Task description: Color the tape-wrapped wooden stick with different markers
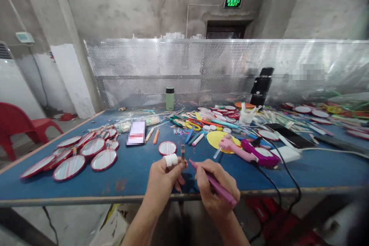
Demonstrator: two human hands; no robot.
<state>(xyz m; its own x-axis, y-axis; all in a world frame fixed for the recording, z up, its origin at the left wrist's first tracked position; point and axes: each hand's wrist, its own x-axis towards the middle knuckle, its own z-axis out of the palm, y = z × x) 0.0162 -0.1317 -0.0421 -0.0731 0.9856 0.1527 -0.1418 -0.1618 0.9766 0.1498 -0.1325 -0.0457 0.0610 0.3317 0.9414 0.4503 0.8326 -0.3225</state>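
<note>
Near the table's front edge, my left hand (165, 177) pinches a small wooden stick (182, 153) upright, its upper part darker. A white wrap (171, 160) covers one of its fingers. My right hand (217, 190) grips a pink marker pen (220, 189) like a writing tool, the tip pointing at the stick, slightly apart from it. Just beyond my left hand lies a round white disc with a red rim (167, 148). To the right are a yellow disc (215, 141) and a pink and purple glue gun (239, 149) with its cord.
Several red-rimmed discs (93, 147) are piled at the left, beside a phone (136, 133). A green bottle (170, 99) and a black bottle (261, 86) stand at the back by a perforated metal screen (150, 61). Markers, sticks and scissors (192, 124) clutter the middle; a black phone (291, 135) lies right.
</note>
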